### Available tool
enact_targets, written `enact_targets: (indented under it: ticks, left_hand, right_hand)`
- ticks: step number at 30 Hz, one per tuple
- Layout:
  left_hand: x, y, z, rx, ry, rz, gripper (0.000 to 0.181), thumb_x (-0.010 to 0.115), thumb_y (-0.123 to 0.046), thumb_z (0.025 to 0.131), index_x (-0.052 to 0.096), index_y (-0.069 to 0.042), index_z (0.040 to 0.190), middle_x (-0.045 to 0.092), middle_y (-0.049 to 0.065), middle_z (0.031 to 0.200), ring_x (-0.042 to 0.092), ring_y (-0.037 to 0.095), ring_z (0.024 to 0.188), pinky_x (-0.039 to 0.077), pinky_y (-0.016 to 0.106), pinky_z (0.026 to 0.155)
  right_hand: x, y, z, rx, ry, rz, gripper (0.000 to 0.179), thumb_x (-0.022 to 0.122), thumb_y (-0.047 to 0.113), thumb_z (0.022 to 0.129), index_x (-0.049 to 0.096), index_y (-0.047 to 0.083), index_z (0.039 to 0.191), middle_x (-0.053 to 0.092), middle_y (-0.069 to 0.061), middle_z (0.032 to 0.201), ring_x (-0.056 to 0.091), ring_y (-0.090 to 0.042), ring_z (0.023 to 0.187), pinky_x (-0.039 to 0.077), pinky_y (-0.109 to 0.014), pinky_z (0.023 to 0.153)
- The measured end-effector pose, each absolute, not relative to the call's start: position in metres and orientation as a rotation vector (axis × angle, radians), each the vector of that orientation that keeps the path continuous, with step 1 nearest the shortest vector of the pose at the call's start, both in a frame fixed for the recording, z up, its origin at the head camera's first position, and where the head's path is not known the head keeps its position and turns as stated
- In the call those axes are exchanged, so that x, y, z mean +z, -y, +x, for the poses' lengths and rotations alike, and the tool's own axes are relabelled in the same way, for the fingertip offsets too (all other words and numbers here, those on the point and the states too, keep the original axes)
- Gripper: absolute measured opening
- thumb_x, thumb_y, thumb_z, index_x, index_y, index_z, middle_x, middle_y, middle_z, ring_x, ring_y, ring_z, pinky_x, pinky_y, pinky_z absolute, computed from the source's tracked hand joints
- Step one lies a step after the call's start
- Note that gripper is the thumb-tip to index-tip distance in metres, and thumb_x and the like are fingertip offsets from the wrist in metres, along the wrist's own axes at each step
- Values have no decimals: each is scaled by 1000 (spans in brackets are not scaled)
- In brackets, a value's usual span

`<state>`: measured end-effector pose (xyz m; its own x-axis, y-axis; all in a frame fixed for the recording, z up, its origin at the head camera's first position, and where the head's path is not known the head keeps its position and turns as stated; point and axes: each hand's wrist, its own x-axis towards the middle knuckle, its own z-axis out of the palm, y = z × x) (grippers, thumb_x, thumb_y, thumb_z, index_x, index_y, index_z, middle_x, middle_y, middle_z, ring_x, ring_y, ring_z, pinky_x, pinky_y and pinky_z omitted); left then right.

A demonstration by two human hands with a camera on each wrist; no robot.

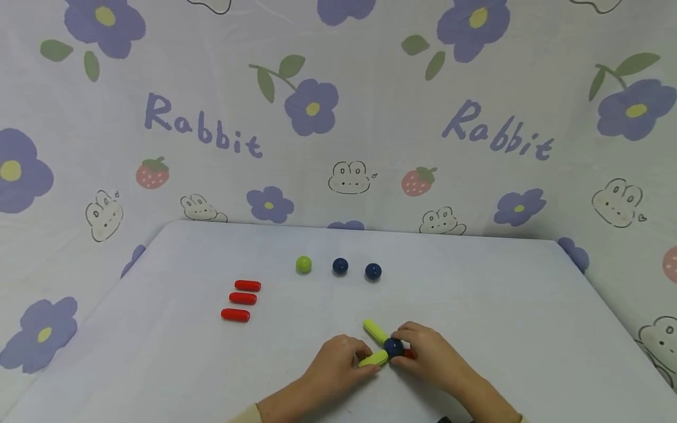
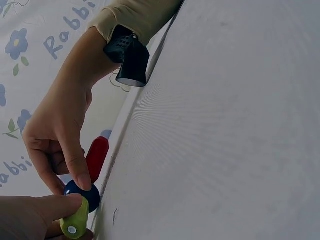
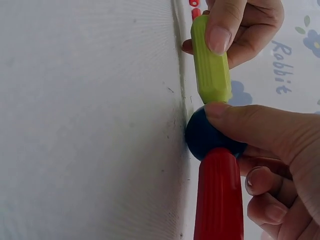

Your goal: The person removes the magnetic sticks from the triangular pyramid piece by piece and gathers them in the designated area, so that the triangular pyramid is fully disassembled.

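Note:
My left hand (image 1: 337, 363) pinches a yellow-green rod (image 1: 374, 358) between thumb and fingers. One end of that rod meets a dark blue ball (image 1: 394, 348). Thumb and fingers of my right hand (image 1: 431, 355) grip the ball from the right. A second yellow-green rod (image 1: 374, 331) points away from the ball toward the back left. From the ball's other side sticks a red rod (image 3: 220, 195), mostly covered by the right hand in the head view. In the left wrist view, the held rod (image 2: 75, 224) shows a pale round dot on its end.
Three red rods (image 1: 243, 298) lie in a loose column at the left on the white table (image 1: 502, 294). Farther back, a green ball (image 1: 304, 264) and two dark blue balls (image 1: 340, 266) sit in a row. A printed cloth (image 1: 370, 135) hangs behind the table.

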<state>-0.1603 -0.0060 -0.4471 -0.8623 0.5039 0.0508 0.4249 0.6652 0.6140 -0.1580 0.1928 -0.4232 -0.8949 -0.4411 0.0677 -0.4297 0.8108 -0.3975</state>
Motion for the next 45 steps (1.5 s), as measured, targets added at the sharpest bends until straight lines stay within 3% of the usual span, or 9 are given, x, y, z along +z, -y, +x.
enact_targets:
  ticks: [13, 19, 22, 29, 36, 45]
  left_hand:
    - [-444, 13, -166, 955, -2704, 731, 20, 70, -31, 82, 72, -13, 90, 63, -11, 75, 45, -1, 65, 38, 15, 61]
    - [-445, 20, -169, 973, -2675, 739, 19, 70, -31, 82, 72, -13, 88, 60, -13, 72, 44, 0, 63, 38, 16, 60]
    - [-445, 31, -171, 1018, -2641, 698, 19, 71, -31, 81, 71, -13, 87, 59, -12, 71, 44, 1, 62, 38, 16, 59]
    - [-445, 59, -171, 1092, -2587, 652, 22, 73, -29, 80, 72, -10, 91, 60, -9, 72, 44, 2, 60, 38, 16, 55]
    - [-438, 77, -165, 991, -2700, 688, 23, 72, -30, 80, 71, -12, 94, 62, -10, 78, 42, 2, 63, 37, 17, 58]
    - [-435, 124, -160, 910, -2889, 860, 22, 73, -23, 79, 70, -13, 99, 68, -7, 88, 45, 1, 72, 43, 15, 63]
  right_hand:
    - [-420, -194, -161, -643, -2903, -925, 30, 75, 14, 77, 66, 2, 102, 65, -5, 99, 62, -16, 88, 53, -30, 75]
    - [-419, -192, -162, -668, -2839, -936, 29, 73, 13, 78, 66, 0, 103, 66, -9, 103, 57, -9, 82, 51, -25, 71]
    - [-419, -196, -162, -663, -2829, -889, 31, 73, 14, 79, 66, 0, 105, 65, -10, 106, 55, -8, 79, 50, -25, 70]
    - [-417, -203, -160, -639, -2824, -965, 30, 72, 13, 79, 67, 1, 106, 66, -9, 107, 61, -20, 94, 52, -35, 81]
    - [-422, -204, -159, -668, -2854, -978, 30, 73, 9, 76, 68, -1, 104, 67, -7, 103, 58, -10, 84, 52, -25, 73]
    - [-422, -203, -157, -628, -2885, -974, 34, 73, 10, 76, 67, -1, 107, 65, -6, 103, 57, -8, 83, 52, -26, 73]
